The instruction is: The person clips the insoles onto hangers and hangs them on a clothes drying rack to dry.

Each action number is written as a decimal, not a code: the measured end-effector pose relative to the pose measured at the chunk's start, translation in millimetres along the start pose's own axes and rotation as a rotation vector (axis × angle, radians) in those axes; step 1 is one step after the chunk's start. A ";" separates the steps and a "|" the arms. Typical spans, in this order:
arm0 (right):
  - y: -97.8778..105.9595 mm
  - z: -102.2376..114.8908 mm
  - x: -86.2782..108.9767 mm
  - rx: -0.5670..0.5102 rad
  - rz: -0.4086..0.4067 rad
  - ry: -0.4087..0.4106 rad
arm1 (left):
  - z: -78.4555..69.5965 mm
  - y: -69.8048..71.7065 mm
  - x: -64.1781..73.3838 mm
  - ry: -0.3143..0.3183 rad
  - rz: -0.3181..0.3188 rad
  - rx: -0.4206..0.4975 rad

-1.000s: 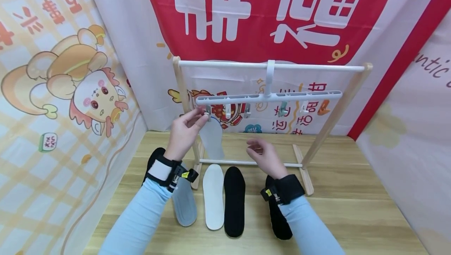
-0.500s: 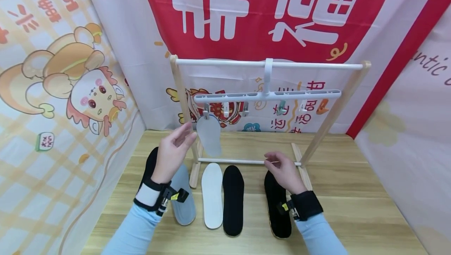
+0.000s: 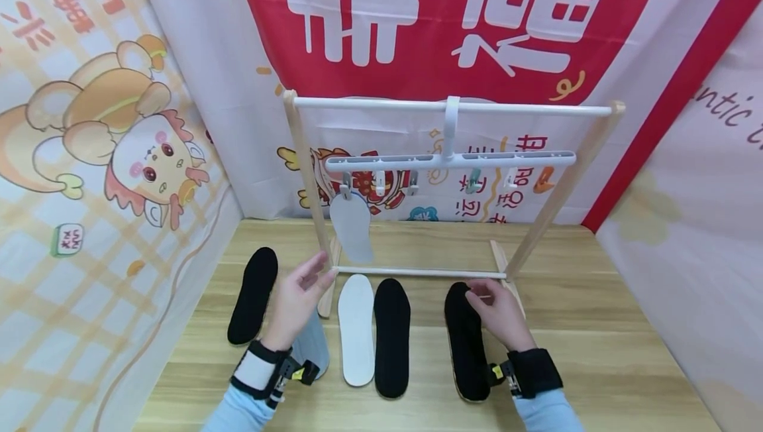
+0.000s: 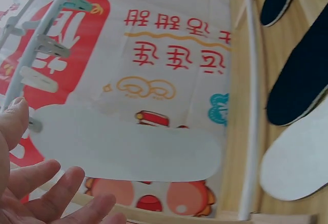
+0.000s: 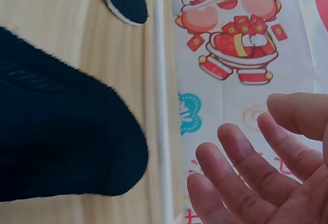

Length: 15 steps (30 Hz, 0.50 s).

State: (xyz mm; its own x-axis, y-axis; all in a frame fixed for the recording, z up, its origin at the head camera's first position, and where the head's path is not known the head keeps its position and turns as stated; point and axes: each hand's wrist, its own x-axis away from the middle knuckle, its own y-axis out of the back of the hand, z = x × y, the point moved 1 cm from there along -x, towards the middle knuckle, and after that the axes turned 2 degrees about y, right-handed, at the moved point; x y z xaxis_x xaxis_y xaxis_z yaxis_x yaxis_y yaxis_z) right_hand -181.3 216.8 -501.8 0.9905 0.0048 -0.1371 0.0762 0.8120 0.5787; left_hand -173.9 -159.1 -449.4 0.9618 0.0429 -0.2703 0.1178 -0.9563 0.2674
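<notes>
A pale grey insole (image 3: 352, 230) hangs from the leftmost clip (image 3: 346, 187) of a white hanger (image 3: 411, 162). My left hand (image 3: 298, 303) is empty, fingers apart, below and left of it, over a grey insole (image 3: 314, 342) that it partly covers. In the left wrist view, its fingers lie in front of the hanging pale insole (image 4: 128, 144). My right hand (image 3: 499, 313), also empty with loosely bent fingers, is at the upper end of the rightmost black insole (image 3: 465, 346). The right wrist view shows this black insole (image 5: 66, 131) beside the spread fingers (image 5: 241, 147).
A white insole (image 3: 356, 332) and a black insole (image 3: 392, 339) lie side by side in the middle of the wooden table (image 3: 602, 352). Another black insole (image 3: 253, 296) lies far left. The hanger is hooked on a rack (image 3: 381, 105) with wooden legs; several other clips hang unused.
My left hand has let go of the clip with the hanging insole and moved down and toward me. My right hand has moved right and down to the rightmost black insole.
</notes>
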 end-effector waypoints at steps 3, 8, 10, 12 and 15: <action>-0.3 -7.8 5.8 -0.004 -0.004 -0.023 | 11.5 -9.6 8.9 0.022 0.010 0.020; -1.1 -20.6 15.1 -0.020 -0.019 -0.065 | 29.8 -24.1 22.8 0.025 0.022 -0.004; -1.8 -25.6 17.6 -0.013 -0.031 -0.078 | 35.2 -29.1 27.8 0.016 0.027 -0.034; -2.7 -29.9 19.7 0.008 -0.044 -0.087 | 38.7 -34.0 32.3 0.000 0.030 -0.074; -4.9 -34.8 22.8 0.042 -0.060 -0.087 | 41.5 -41.0 39.2 -0.013 0.042 -0.117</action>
State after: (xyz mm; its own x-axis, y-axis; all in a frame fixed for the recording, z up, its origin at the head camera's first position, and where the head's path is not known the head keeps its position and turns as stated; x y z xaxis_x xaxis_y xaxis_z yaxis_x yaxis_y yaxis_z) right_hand -163.1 233.3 -535.7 0.9900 -0.0954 -0.1038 0.1389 0.7843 0.6046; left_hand -151.2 -130.2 -509.3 0.9632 -0.0009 -0.2687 0.1065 -0.9169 0.3847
